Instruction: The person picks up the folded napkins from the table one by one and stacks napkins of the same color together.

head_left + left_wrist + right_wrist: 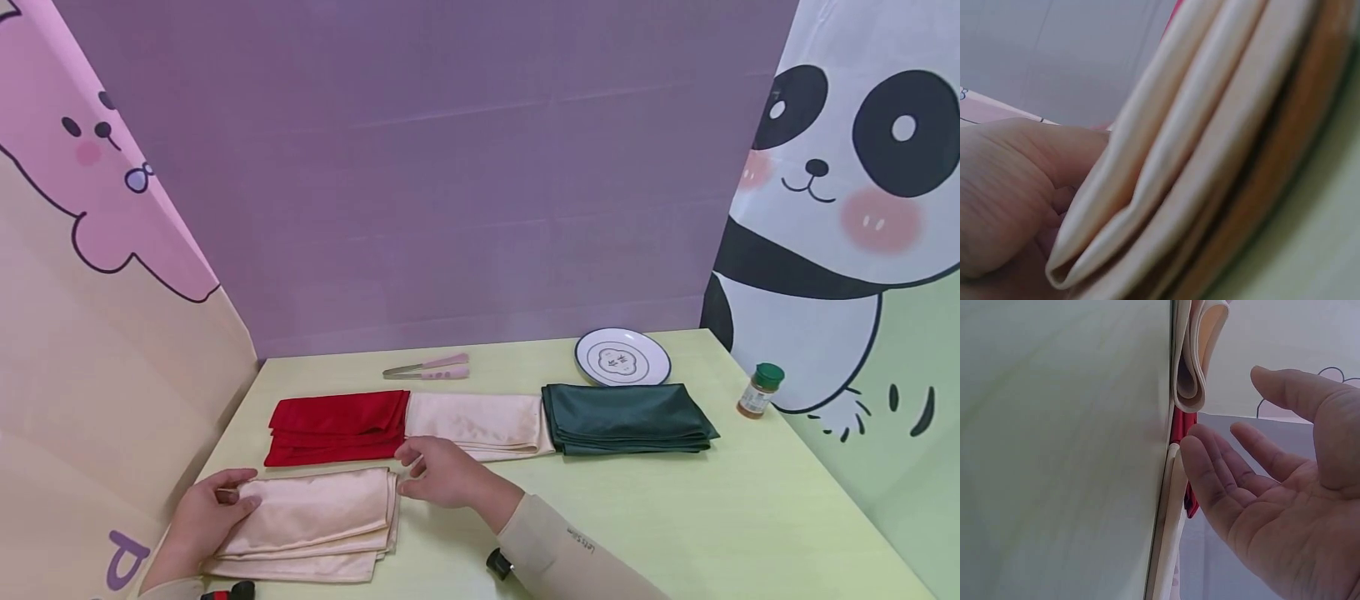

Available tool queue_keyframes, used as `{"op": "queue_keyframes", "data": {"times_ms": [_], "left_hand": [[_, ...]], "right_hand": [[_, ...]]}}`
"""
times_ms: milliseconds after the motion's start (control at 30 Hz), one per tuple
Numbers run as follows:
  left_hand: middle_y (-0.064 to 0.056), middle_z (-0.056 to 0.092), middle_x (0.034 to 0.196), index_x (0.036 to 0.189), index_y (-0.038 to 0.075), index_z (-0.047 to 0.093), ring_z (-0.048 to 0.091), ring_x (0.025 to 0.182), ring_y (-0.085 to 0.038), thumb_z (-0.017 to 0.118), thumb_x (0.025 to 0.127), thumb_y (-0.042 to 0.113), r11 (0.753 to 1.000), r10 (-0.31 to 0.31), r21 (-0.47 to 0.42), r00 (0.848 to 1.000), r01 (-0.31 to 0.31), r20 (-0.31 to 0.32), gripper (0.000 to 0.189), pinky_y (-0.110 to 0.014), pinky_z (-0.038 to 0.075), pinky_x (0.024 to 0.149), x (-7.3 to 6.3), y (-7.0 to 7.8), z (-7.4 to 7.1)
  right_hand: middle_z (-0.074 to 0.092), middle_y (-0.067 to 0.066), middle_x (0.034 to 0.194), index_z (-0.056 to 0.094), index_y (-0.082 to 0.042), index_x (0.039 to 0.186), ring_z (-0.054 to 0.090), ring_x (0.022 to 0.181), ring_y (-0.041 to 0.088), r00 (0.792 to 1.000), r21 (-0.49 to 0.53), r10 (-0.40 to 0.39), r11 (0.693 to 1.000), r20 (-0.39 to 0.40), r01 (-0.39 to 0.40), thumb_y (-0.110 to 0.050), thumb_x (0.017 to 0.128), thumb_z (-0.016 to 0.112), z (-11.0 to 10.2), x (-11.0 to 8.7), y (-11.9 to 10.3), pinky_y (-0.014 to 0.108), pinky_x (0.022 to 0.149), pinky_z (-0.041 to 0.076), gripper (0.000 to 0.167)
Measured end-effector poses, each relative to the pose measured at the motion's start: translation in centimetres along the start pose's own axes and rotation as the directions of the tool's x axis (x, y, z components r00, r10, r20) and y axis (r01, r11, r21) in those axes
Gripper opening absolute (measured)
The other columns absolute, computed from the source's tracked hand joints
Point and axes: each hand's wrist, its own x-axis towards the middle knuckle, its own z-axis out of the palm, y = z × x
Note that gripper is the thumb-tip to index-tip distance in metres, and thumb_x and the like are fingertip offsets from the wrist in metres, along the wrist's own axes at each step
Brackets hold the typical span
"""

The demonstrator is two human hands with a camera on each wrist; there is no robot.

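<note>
A folded cream satin cloth (315,512) lies in layers at the front left of the table. My left hand (206,517) pinches its left end, thumb over the top; in the left wrist view the folded layers (1166,144) hide most of the fingertips. Just off the cloth's right end is my right hand (446,475), thumb and fingers spread apart and holding nothing. In the right wrist view that hand (1272,481) has its palm showing, below the cream cloth's rounded fold (1191,381).
Behind, in a row, lie a folded red cloth (337,429), another cream cloth (476,421) and a dark green cloth (630,421). Farther back are pink-handled tongs (427,368) and a white plate (622,358). A green-capped jar (761,390) stands near the right edge.
</note>
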Motion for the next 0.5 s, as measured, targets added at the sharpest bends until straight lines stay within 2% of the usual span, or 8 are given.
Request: {"op": "queue_keyframes", "data": {"times_ms": [133, 300, 433, 500], "left_hand": [[-0.002, 0.065, 0.078, 0.113, 0.003, 0.079, 0.055, 0.069, -0.007, 0.087, 0.086, 0.010, 0.997, 0.077, -0.010, 0.996, -0.078, -0.049, 0.029, -0.025, 0.046, 0.061, -0.2, 0.0, 0.4], [0.002, 0.065, 0.073, 0.100, 0.008, 0.081, 0.054, 0.069, -0.006, 0.088, 0.083, 0.008, 0.983, 0.175, -0.025, 0.975, -0.180, -0.136, 0.018, -0.024, 0.043, 0.060, -0.3, 0.4, 0.9], [-0.002, 0.058, 0.067, 0.097, 0.009, 0.079, 0.052, 0.064, -0.009, 0.088, 0.083, 0.006, 0.968, 0.209, -0.104, 0.964, -0.228, -0.166, 0.017, -0.026, 0.042, 0.057, -0.4, 0.9, 1.1], [-0.003, 0.056, 0.066, 0.097, 0.009, 0.079, 0.051, 0.062, -0.011, 0.088, 0.084, 0.005, 0.961, 0.211, -0.144, 0.962, -0.236, -0.171, 0.016, -0.027, 0.042, 0.055, -0.4, 1.0, 1.1]], "right_hand": [[0.067, -0.001, 0.115, 0.068, -0.010, 0.123, 0.067, 0.102, 0.015, 1.000, -0.011, 0.013, 1.000, 0.001, -0.013, -0.014, 0.091, 0.082, 0.0, 0.0, 0.0, 0.026, 0.080, 0.055, 0.035], [0.067, -0.001, 0.115, 0.069, -0.011, 0.121, 0.067, 0.101, 0.013, 1.000, 0.000, 0.027, 1.000, 0.006, -0.027, -0.012, 0.089, 0.083, 0.0, -0.1, -0.1, 0.026, 0.076, 0.056, 0.034], [0.067, 0.000, 0.116, 0.069, -0.009, 0.122, 0.069, 0.100, 0.010, 0.999, -0.009, 0.026, 1.000, 0.020, -0.026, -0.013, 0.089, 0.084, 0.0, 0.0, 0.0, 0.026, 0.077, 0.056, 0.037], [0.068, 0.000, 0.116, 0.069, -0.008, 0.124, 0.069, 0.100, 0.008, 0.999, -0.048, 0.018, 0.999, 0.026, -0.017, -0.015, 0.089, 0.085, 0.0, 0.0, 0.0, 0.025, 0.079, 0.056, 0.039]]}}
